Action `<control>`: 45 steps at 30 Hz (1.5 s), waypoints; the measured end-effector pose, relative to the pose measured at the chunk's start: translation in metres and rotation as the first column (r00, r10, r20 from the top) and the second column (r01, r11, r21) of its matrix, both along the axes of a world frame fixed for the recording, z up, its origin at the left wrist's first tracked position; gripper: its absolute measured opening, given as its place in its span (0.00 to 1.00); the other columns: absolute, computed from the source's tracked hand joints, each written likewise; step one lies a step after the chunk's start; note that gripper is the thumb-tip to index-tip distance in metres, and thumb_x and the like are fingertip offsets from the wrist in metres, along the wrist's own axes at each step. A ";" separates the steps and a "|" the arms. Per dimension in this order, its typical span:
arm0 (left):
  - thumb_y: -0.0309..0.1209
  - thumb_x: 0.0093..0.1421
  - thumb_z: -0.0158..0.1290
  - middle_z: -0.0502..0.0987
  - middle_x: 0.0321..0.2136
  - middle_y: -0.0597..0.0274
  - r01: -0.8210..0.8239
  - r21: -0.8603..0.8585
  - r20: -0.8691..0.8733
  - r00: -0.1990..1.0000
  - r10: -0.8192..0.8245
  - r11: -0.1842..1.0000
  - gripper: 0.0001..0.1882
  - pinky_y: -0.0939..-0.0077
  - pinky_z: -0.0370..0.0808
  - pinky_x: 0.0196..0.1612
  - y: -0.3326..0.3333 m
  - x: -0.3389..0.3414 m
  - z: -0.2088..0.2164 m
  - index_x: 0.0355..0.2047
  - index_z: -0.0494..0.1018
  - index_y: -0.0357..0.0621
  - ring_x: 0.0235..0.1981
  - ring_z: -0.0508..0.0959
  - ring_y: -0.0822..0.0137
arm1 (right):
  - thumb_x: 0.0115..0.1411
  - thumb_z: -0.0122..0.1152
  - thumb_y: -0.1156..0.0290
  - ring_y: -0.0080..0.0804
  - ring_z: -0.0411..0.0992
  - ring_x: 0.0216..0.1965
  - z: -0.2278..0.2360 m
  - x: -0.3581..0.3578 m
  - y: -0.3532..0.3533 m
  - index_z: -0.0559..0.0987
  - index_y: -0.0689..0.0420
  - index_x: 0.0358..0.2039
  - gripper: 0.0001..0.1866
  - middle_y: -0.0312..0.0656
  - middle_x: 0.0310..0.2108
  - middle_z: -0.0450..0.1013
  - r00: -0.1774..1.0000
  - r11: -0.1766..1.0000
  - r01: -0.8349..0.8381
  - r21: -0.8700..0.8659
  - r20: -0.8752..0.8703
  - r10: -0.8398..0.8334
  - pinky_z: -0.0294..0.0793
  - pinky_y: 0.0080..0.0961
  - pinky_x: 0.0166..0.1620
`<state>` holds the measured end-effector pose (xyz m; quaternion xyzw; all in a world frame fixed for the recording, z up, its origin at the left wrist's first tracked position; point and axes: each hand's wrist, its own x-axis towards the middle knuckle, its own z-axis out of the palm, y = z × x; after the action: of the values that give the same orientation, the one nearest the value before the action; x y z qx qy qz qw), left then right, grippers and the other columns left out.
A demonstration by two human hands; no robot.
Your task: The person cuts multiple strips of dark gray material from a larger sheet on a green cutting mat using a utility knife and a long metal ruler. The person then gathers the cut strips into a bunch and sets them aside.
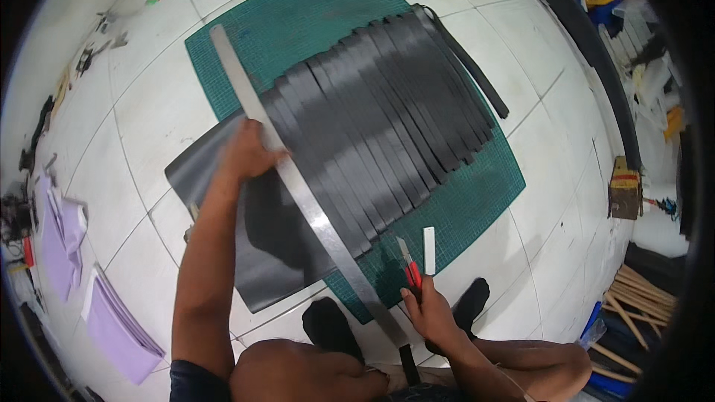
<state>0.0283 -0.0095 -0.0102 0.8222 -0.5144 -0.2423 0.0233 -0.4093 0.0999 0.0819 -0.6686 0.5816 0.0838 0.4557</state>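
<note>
A long metal ruler [316,212] lies slantwise across a black leather-like sheet [279,257]. My left hand [252,152] is at the ruler's left edge, with the thumb spread onto the metal; its other fingers are slightly blurred. To the right of the ruler, the black material lies in many narrow parallel strips [372,130]. My right hand [430,311] is closed around a red utility knife [412,272]. Its blade is out and points away from me, over the near edge of the green cutting mat [462,197]. A small white bar [429,251] lies just right of the knife.
White floor tiles surround the mat. One loose black strip [477,74] curves off at the far right. Folded lilac cloth [123,327] lies at the left. Wooden sticks [633,298], a small box [625,187] and a long black roll [596,52] line the right side.
</note>
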 end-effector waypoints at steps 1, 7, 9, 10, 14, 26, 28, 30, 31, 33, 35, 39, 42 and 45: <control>0.54 0.49 0.65 0.63 0.64 0.43 -0.088 -0.066 -0.036 0.996 0.086 0.994 0.49 0.50 0.70 0.60 -0.013 0.012 0.000 0.63 0.63 0.36 0.65 0.64 0.46 | 0.69 0.55 0.58 0.60 0.78 0.33 -0.010 -0.009 0.002 0.62 0.61 0.50 0.22 0.58 0.29 0.76 1.000 0.999 0.030 0.012 -0.002 -0.030 0.74 0.49 0.36; 0.39 0.57 0.58 0.75 0.49 0.45 0.009 -0.259 0.212 0.976 0.048 0.966 0.22 0.54 0.75 0.53 -0.072 0.027 -0.017 0.50 0.77 0.42 0.50 0.78 0.44 | 0.68 0.57 0.57 0.61 0.77 0.35 -0.035 -0.038 0.021 0.63 0.60 0.52 0.22 0.59 0.30 0.75 0.990 0.990 0.129 0.057 0.041 -0.132 0.73 0.48 0.36; 0.37 0.57 0.59 0.76 0.48 0.45 0.055 -0.187 0.237 0.972 -0.009 0.981 0.19 0.54 0.76 0.51 -0.087 0.033 -0.019 0.47 0.79 0.43 0.49 0.78 0.45 | 0.68 0.57 0.57 0.61 0.77 0.35 -0.041 -0.040 0.022 0.64 0.60 0.52 0.22 0.59 0.30 0.75 0.989 0.987 0.141 0.071 0.036 -0.143 0.73 0.48 0.36; 0.37 0.57 0.59 0.76 0.47 0.45 0.054 -0.173 0.213 0.977 -0.017 0.983 0.17 0.55 0.76 0.51 -0.090 0.039 -0.022 0.45 0.79 0.43 0.49 0.79 0.46 | 0.68 0.56 0.57 0.61 0.77 0.35 -0.047 -0.042 0.025 0.64 0.60 0.52 0.22 0.59 0.30 0.75 0.987 0.988 0.144 0.063 0.059 -0.147 0.73 0.48 0.36; 0.35 0.54 0.63 0.79 0.43 0.47 -0.159 -0.044 -0.207 0.967 0.147 0.986 0.16 0.56 0.76 0.47 -0.098 0.072 -0.040 0.41 0.79 0.41 0.47 0.80 0.49 | 0.68 0.56 0.57 0.61 0.77 0.35 -0.057 -0.045 0.034 0.63 0.60 0.52 0.23 0.59 0.30 0.75 0.991 0.980 0.126 0.154 0.022 -0.131 0.73 0.49 0.37; 0.38 0.54 0.64 0.73 0.53 0.45 -0.068 -0.638 0.056 0.989 0.134 0.767 0.28 0.55 0.70 0.56 -0.034 0.037 -0.041 0.53 0.71 0.38 0.55 0.73 0.47 | 0.59 0.70 0.56 0.54 0.77 0.37 -0.056 -0.006 0.039 0.69 0.61 0.48 0.27 0.53 0.35 0.75 0.999 0.983 0.032 0.180 -0.019 -0.029 0.76 0.44 0.41; 0.43 0.56 0.64 0.71 0.56 0.42 0.052 -0.594 0.179 0.981 0.069 0.803 0.32 0.49 0.66 0.60 -0.009 0.024 -0.044 0.55 0.70 0.39 0.58 0.71 0.44 | 0.55 0.73 0.59 0.51 0.76 0.39 -0.064 0.007 0.049 0.71 0.62 0.47 0.28 0.52 0.38 0.74 0.999 0.999 -0.032 -0.013 0.037 0.033 0.77 0.42 0.42; 0.47 0.57 0.63 0.69 0.58 0.40 0.127 -0.579 0.266 0.963 0.039 0.805 0.35 0.45 0.62 0.62 0.000 0.015 -0.050 0.58 0.69 0.38 0.60 0.68 0.41 | 0.51 0.75 0.63 0.50 0.75 0.40 -0.074 0.020 0.056 0.72 0.62 0.45 0.27 0.51 0.41 0.73 0.983 0.944 -0.101 -0.313 0.114 0.143 0.78 0.40 0.44; 0.49 0.57 0.62 0.68 0.59 0.39 0.143 -0.591 0.293 0.955 0.046 0.794 0.36 0.44 0.61 0.63 0.004 0.012 -0.053 0.58 0.69 0.37 0.61 0.67 0.39 | 0.50 0.76 0.64 0.50 0.74 0.42 -0.078 0.025 0.058 0.72 0.62 0.45 0.27 0.52 0.42 0.72 0.981 0.929 -0.112 -0.352 0.111 0.160 0.78 0.41 0.44; 0.53 0.57 0.62 0.66 0.61 0.36 0.129 -0.621 0.246 0.968 0.036 0.773 0.40 0.38 0.55 0.65 0.007 0.012 -0.056 0.60 0.68 0.37 0.64 0.61 0.35 | 0.47 0.77 0.66 0.52 0.73 0.45 -0.085 0.033 0.060 0.73 0.62 0.43 0.27 0.53 0.45 0.70 0.977 0.894 -0.129 -0.430 0.098 0.188 0.77 0.43 0.44; 0.54 0.55 0.63 0.65 0.61 0.36 0.126 -0.602 0.251 0.967 0.038 0.788 0.41 0.39 0.54 0.65 0.011 0.014 -0.057 0.60 0.68 0.37 0.65 0.61 0.35 | 0.47 0.76 0.68 0.54 0.72 0.46 -0.097 0.034 0.062 0.73 0.63 0.43 0.26 0.55 0.45 0.69 0.978 0.911 -0.119 -0.396 0.113 0.177 0.77 0.43 0.45; 0.53 0.51 0.66 0.63 0.63 0.35 0.061 -0.594 0.162 0.986 0.045 0.802 0.44 0.39 0.52 0.66 0.012 0.013 -0.055 0.60 0.68 0.36 0.66 0.59 0.35 | 0.45 0.73 0.75 0.55 0.72 0.44 -0.106 0.034 0.060 0.73 0.65 0.43 0.25 0.54 0.43 0.68 0.969 0.914 -0.155 -0.374 0.120 0.213 0.76 0.42 0.44; 0.51 0.49 0.68 0.62 0.63 0.35 0.024 -0.599 0.092 0.995 0.039 0.801 0.45 0.39 0.50 0.68 0.013 0.019 -0.057 0.60 0.66 0.34 0.68 0.57 0.35 | 0.45 0.72 0.73 0.55 0.72 0.44 -0.109 0.034 0.070 0.73 0.65 0.42 0.24 0.54 0.44 0.68 0.960 0.877 -0.155 -0.455 0.138 0.242 0.76 0.43 0.45; 0.51 0.49 0.68 0.61 0.63 0.35 0.014 -0.625 0.035 0.999 0.010 0.781 0.46 0.38 0.49 0.69 0.020 0.024 -0.061 0.59 0.66 0.30 0.69 0.55 0.35 | 0.47 0.71 0.72 0.54 0.72 0.44 -0.109 0.036 0.079 0.74 0.66 0.44 0.24 0.53 0.44 0.68 0.962 0.872 -0.177 -0.456 0.110 0.252 0.76 0.43 0.46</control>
<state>0.0525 0.0108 -0.0710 0.7717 -0.5670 -0.0434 0.2847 -0.3728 0.1788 -0.0269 -0.8196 0.4676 -0.0561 0.3264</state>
